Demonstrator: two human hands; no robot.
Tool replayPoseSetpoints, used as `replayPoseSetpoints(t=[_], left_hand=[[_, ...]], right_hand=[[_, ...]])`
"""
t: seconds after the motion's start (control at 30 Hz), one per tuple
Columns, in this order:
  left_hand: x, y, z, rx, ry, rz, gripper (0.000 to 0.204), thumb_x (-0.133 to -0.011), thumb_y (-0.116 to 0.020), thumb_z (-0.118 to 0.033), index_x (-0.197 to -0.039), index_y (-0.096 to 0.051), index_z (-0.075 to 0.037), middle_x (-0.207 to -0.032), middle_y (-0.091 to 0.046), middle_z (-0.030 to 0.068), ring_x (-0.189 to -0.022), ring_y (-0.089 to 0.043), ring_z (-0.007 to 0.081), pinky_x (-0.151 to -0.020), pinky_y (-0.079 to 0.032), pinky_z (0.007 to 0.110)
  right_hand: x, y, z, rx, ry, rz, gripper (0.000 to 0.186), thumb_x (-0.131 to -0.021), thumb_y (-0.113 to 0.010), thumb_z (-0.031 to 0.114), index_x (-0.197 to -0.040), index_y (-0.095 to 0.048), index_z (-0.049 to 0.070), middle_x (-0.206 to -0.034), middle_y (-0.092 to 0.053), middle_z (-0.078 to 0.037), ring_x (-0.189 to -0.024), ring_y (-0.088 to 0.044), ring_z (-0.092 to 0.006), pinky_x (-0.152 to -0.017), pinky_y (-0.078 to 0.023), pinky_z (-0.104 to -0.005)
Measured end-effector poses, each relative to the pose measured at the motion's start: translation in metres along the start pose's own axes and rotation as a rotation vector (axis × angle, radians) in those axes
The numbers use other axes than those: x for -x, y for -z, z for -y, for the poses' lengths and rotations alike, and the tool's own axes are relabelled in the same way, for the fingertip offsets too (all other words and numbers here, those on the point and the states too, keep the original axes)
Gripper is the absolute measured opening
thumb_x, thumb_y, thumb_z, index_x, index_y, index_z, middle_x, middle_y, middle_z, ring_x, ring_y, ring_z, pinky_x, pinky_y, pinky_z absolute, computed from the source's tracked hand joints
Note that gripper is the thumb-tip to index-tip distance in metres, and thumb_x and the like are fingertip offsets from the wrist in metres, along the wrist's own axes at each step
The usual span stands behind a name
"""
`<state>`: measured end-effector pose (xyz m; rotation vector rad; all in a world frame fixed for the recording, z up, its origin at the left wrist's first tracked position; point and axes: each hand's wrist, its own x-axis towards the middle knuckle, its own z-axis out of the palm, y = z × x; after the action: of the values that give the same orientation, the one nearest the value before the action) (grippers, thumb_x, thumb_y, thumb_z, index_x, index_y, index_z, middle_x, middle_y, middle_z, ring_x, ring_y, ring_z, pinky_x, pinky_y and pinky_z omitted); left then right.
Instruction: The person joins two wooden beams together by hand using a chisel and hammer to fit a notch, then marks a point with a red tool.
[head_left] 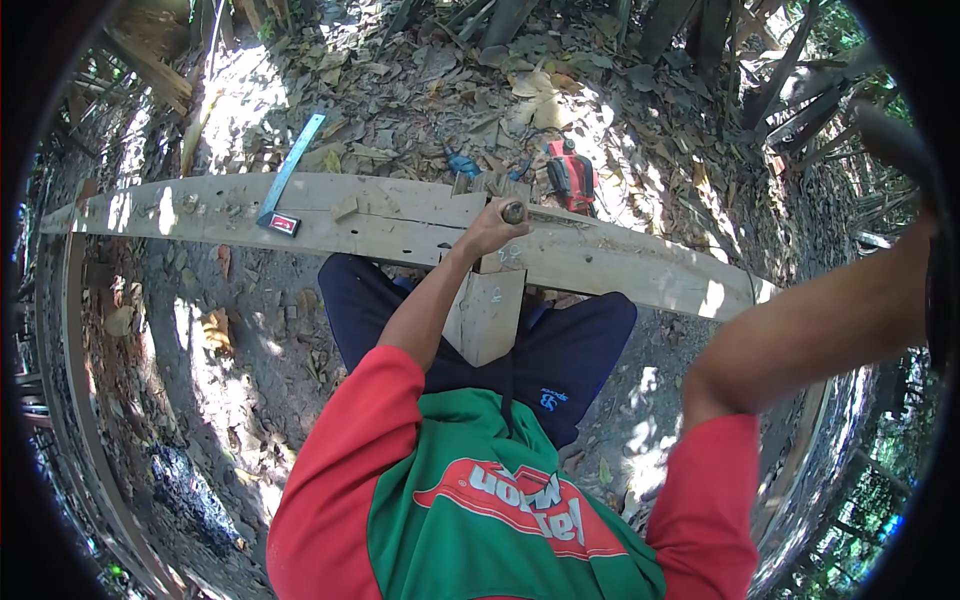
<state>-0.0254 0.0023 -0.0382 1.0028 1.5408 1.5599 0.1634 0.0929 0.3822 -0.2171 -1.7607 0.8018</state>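
Note:
My left hand [492,230] is closed around the upright handle of a chisel [514,212], whose round butt end points up toward me. It stands on a long pale timber beam [390,215] where a shorter wood block [488,310] meets it between my legs; the blade is hidden under my fist. At the far right my right arm is raised and bent. My right hand [928,222], blurred at the picture's rim, appears closed on a dark hammer-like tool [893,140], partly cut off.
A try square [292,170] and a small wood offcut [345,208] lie on the beam's left part. Beyond the beam, a red and black power tool [572,178] and a blue object [461,163] rest on leaf-covered ground. Another long timber [80,370] runs along the left.

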Motion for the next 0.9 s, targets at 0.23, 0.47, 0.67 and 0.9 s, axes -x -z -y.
replayPoseSetpoints(t=[0.23, 0.47, 0.67, 0.9], left_hand=[[-0.008, 0.012, -0.028, 0.0, -0.021, -0.057, 0.019, -0.079, -0.075, -0.012, -0.085, -0.058, -0.005, -0.074, -0.055, -0.0004, -0.072, -0.05, 0.0096, -0.066, -0.044, 0.03], [-0.001, 0.0, -0.01, 0.03, 0.117, 0.027, 0.017, -0.081, -0.076, -0.011, -0.082, -0.058, -0.01, -0.075, -0.053, -0.0058, -0.069, -0.046, 0.0054, -0.062, -0.039, 0.026], [0.021, -0.007, 0.005, -0.096, -0.062, -0.068, 0.016, -0.077, -0.074, -0.007, -0.079, -0.058, -0.008, -0.071, -0.053, -0.0046, -0.066, -0.047, 0.0074, -0.062, -0.041, 0.027], [-0.013, 0.004, -0.026, 0.11, 0.096, -0.024, 0.02, -0.076, -0.077, -0.006, -0.08, -0.057, -0.01, -0.073, -0.051, -0.0071, -0.069, -0.045, 0.0051, -0.062, -0.037, 0.025]], right_hand=[[0.28, -0.075, -0.168, 0.453, -0.805, 0.669, 0.063, -0.085, -0.062, 0.051, -0.121, -0.062, -0.001, -0.109, -0.065, -0.031, -0.107, -0.061, -0.0467, -0.09, -0.048, -0.0493], [0.28, -0.015, -0.127, 0.112, -1.296, 0.39, 0.013, -0.077, -0.061, 0.011, -0.08, -0.054, 0.001, -0.055, -0.054, -0.005, -0.044, -0.054, -0.0131, -0.042, -0.043, -0.0304], [0.153, 0.04, -0.042, 0.099, -0.946, 0.133, 0.015, -0.08, -0.065, 0.008, -0.085, -0.052, 0.003, -0.059, -0.052, -0.001, -0.045, -0.05, -0.0096, -0.043, -0.041, -0.0249], [0.005, 0.115, 0.054, -0.216, -0.352, 0.03, 0.017, -0.086, -0.065, 0.006, -0.096, -0.051, 0.005, -0.066, -0.05, -0.001, -0.05, -0.049, -0.0092, -0.047, -0.043, -0.0236]])
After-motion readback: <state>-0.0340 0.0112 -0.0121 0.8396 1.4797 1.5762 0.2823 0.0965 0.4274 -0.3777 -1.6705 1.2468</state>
